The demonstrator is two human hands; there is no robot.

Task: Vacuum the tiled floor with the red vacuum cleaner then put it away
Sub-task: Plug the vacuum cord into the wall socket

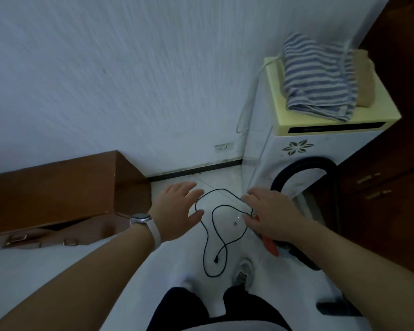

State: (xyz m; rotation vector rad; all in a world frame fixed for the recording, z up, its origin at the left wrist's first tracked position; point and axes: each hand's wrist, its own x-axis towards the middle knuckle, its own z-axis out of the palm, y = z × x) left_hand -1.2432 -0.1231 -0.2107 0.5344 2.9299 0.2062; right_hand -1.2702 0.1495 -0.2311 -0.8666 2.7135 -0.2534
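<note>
Left hand (177,209), watch (141,219) on wrist: grip spread, fingers straight, above the tiled floor (225,180), holding nothing. Right hand (270,216) reaches over the red vacuum cleaner (271,246), which sits mostly hidden under the forearm, low beside a white appliance (296,149). Black power cord (222,244) lies in loose loops on the floor between the hands; upper loop runs to the right fingertips. Right grip: cannot tell whether it pinches the cord. Black hose (304,162) arches against the appliance. Striped cloth (320,80) on its top. Wall socket (223,147) behind.
</note>
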